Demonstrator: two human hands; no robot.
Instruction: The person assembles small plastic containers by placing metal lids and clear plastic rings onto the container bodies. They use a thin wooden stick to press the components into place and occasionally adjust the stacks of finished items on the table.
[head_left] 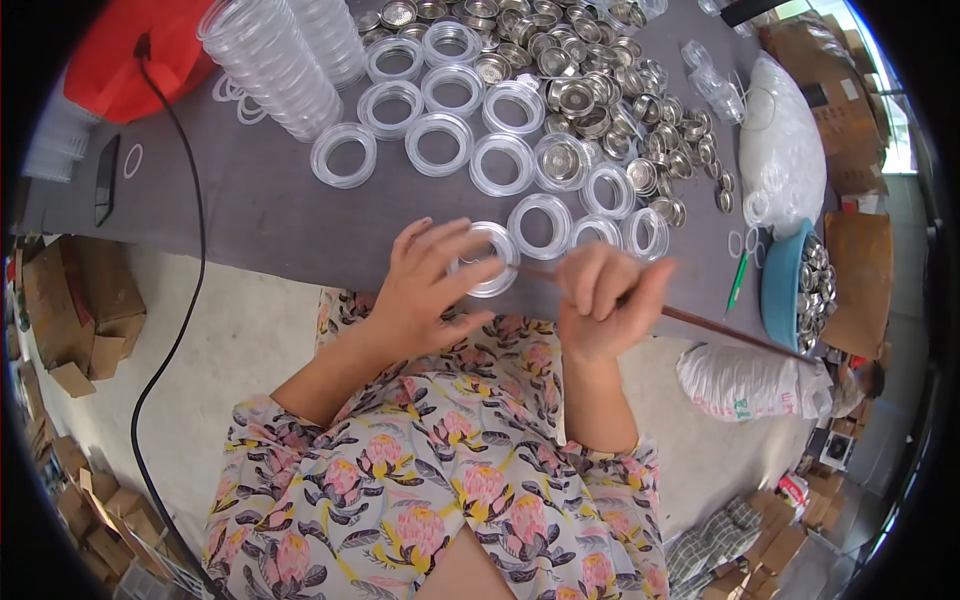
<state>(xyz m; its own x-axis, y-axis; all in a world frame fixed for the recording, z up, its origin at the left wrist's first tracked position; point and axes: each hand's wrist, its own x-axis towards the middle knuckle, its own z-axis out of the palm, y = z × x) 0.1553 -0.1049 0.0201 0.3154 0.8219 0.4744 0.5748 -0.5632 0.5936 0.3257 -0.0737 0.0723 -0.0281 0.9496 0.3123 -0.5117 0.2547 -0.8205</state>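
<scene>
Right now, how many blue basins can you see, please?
1. The blue basin is at the right, below the bulging plastic bag, with small metal cups inside.

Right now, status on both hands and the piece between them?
Left hand partly covering clear round plastic ring, grip unclear. Right hand closed on thin brown rod, tip near ring. Similar clear plastic rings close beyond.
</scene>
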